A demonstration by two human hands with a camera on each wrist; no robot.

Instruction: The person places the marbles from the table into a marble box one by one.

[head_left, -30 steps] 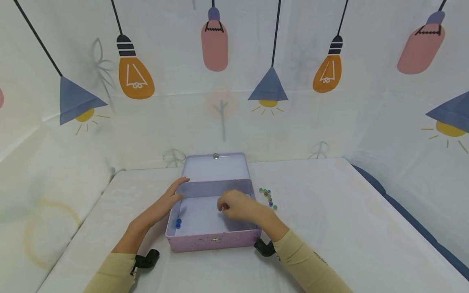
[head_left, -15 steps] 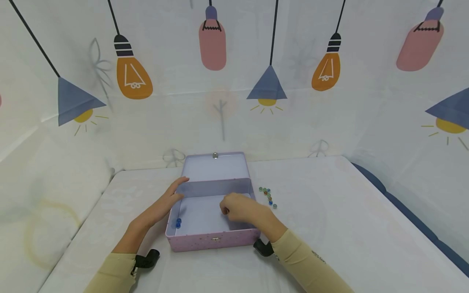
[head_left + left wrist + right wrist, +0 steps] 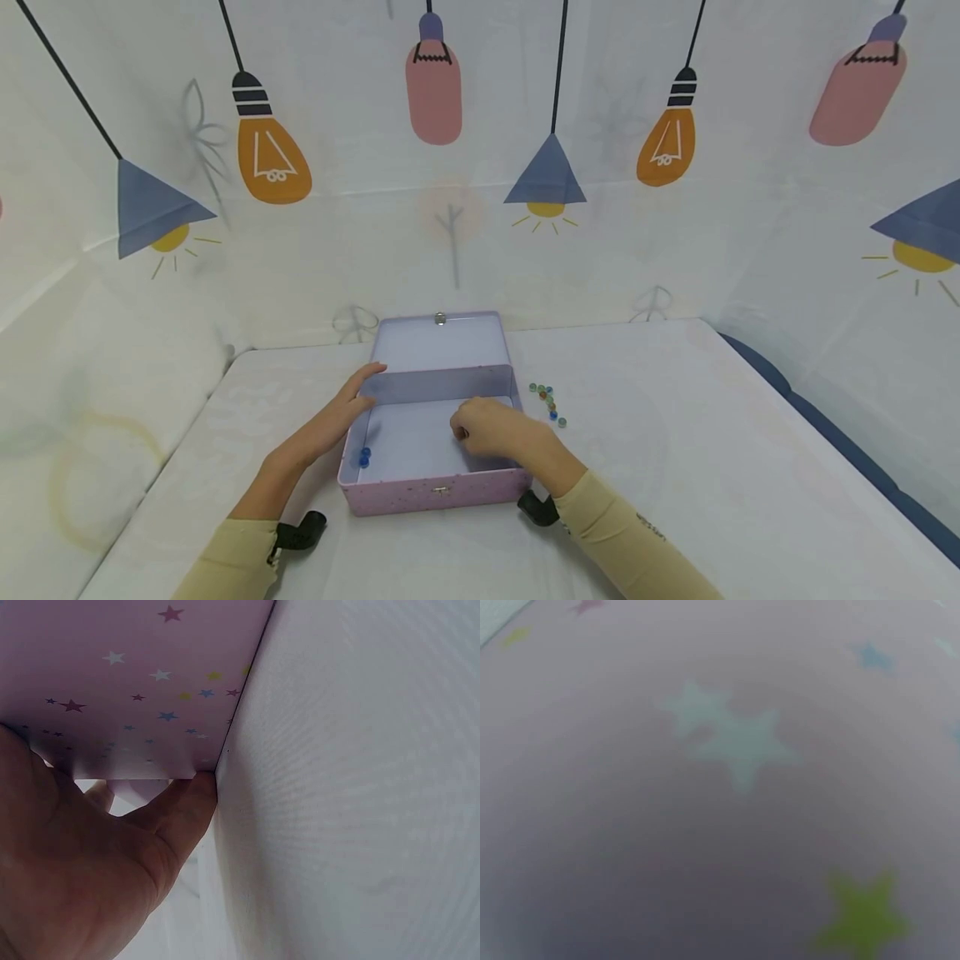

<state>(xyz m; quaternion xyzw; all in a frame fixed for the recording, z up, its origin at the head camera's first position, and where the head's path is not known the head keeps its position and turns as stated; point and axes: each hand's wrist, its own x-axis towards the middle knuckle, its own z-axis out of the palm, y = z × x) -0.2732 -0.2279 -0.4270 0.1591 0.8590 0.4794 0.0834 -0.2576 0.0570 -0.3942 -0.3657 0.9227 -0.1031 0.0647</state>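
Observation:
A pink tin box (image 3: 397, 498) with a star print stands on the table, its lid (image 3: 442, 342) tipped back. My left hand (image 3: 330, 425) rests with extended fingers along the box's left wall and back left corner; in the left wrist view, its fingers touch the star-printed side. A few blue marbles (image 3: 365, 456) lie inside, by the left wall. My right hand (image 3: 495, 429) is inside the box on the right, fingers bent downward. Its fingertips are hidden, so whether it holds anything is unclear. The right wrist view has only the blurred, star-printed box wall (image 3: 727, 825).
Several coloured marbles (image 3: 552, 406) lie in a loose line on the white table (image 3: 675, 467), just right of the box. A white cloth backdrop (image 3: 480, 250) printed with lamps rises behind. Black wrist devices (image 3: 302, 531) sit at both sleeves.
My right hand has shifted slightly to the right and down inside the box, then stays almost still. My left hand, the box and the marbles keep their places.

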